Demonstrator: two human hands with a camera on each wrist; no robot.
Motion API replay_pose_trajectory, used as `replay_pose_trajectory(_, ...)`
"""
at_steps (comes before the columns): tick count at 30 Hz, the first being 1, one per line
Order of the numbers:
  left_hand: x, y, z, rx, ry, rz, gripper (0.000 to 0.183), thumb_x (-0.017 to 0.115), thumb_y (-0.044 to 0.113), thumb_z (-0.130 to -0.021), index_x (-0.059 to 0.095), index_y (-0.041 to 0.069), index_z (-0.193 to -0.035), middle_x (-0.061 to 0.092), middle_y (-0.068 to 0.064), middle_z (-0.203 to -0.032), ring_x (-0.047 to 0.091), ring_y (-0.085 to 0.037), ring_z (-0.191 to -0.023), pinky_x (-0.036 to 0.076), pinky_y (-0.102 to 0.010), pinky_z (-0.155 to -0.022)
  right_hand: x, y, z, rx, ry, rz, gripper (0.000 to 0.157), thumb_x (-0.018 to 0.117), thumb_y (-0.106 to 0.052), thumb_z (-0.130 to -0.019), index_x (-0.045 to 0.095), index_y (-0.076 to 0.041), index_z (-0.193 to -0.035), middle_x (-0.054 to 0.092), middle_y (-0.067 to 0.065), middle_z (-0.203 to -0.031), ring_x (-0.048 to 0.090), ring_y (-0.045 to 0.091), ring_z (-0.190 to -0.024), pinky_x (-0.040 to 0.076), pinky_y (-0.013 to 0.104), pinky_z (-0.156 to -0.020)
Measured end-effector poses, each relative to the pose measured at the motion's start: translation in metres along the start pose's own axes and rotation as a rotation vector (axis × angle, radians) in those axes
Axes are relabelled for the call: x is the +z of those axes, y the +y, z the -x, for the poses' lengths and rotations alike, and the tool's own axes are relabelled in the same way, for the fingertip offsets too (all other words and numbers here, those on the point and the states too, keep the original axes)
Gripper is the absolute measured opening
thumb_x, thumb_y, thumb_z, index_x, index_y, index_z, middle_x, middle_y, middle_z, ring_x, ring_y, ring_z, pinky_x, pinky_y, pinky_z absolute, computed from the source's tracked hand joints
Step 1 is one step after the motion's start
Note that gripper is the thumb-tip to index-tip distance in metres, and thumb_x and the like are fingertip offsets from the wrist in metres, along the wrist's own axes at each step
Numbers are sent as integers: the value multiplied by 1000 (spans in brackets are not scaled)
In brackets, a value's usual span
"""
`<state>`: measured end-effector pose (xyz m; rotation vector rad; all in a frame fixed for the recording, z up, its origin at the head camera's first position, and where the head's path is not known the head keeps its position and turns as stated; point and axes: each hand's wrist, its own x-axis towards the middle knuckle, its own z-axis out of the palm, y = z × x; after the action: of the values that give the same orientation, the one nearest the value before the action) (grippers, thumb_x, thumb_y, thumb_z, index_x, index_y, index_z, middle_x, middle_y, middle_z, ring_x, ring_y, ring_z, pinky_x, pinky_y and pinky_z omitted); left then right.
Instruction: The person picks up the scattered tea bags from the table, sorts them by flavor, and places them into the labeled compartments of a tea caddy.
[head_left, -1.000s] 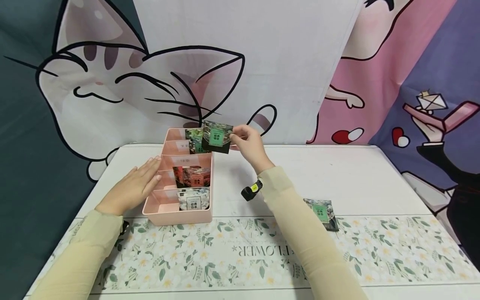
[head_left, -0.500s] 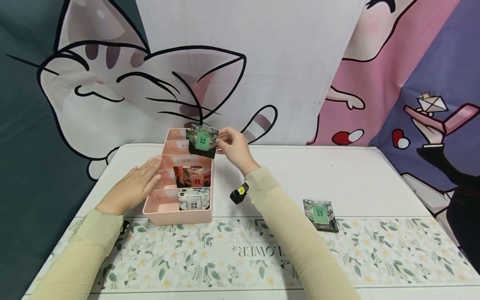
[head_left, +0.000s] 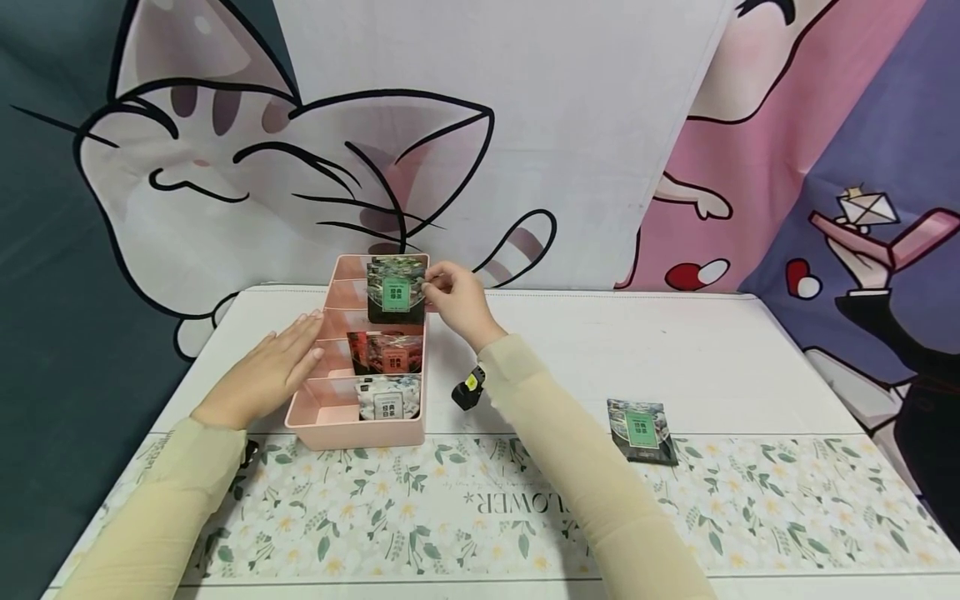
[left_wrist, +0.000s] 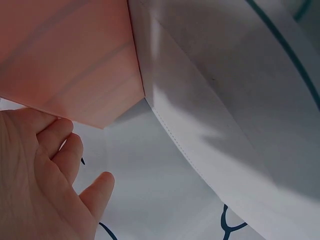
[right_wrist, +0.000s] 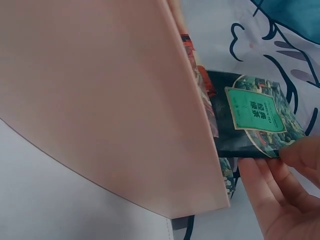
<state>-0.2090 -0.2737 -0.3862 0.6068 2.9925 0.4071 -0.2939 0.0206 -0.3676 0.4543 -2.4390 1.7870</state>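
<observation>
My right hand [head_left: 457, 302] pinches a green tea bag packet [head_left: 396, 293] by its right edge, above the back part of a pink divided box [head_left: 352, 437]. In the right wrist view the thumb lies on the face of the green packet [right_wrist: 256, 110], whose lower end is behind the box wall [right_wrist: 110, 100]. My left hand [head_left: 266, 367] rests against the box's left side with its fingers straight. Red packets [head_left: 386, 354] stand in a middle compartment and white packets [head_left: 388, 398] in the front one. Other green packets behind the held one are mostly hidden.
A second green packet [head_left: 642, 432] lies flat on the white table [head_left: 570, 367], to the right of the right forearm. A flower-print strip [head_left: 360, 517] runs along the front. Behind the table hangs a cloth with a cartoon cat [head_left: 202, 167].
My right hand has moved left and slightly down with the green packet, from the box's right edge to over its back compartments. The left hand has stayed against the box.
</observation>
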Motion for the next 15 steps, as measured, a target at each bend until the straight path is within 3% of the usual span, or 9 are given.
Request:
replay_pose_trajectory(5, 0, -1, 0, -1, -2, 6, 65, 33, 39, -111, 16, 1, -161, 17, -21, -167, 14, -41, -153, 15, -65, -120, 5, 2, -1, 0, -22, 23, 9, 62, -1, -99, 65, 1, -107, 67, 14, -95, 69, 30, -86, 63, 35, -76)
replay_pose_trajectory(12, 0, -1, 0, 0, -6, 4, 65, 32, 39, -111, 15, 1, -161, 16, -21, -167, 13, -40, -154, 13, -64, -121, 6, 6, 2, 21, -10, 221, 7, 64, -8, -99, 68, -6, -105, 71, 8, -96, 64, 20, -89, 53, 30, -75)
replay_pose_trajectory(15, -1, -1, 0, 2, -11, 4, 65, 32, 39, -111, 16, 0, -161, 16, -21, -167, 13, -40, -154, 13, -64, -121, 8, 8, 2, 36, -7, 239, 7, 65, -8, -97, 68, -5, -102, 71, 9, -96, 64, 21, -89, 53, 30, -75)
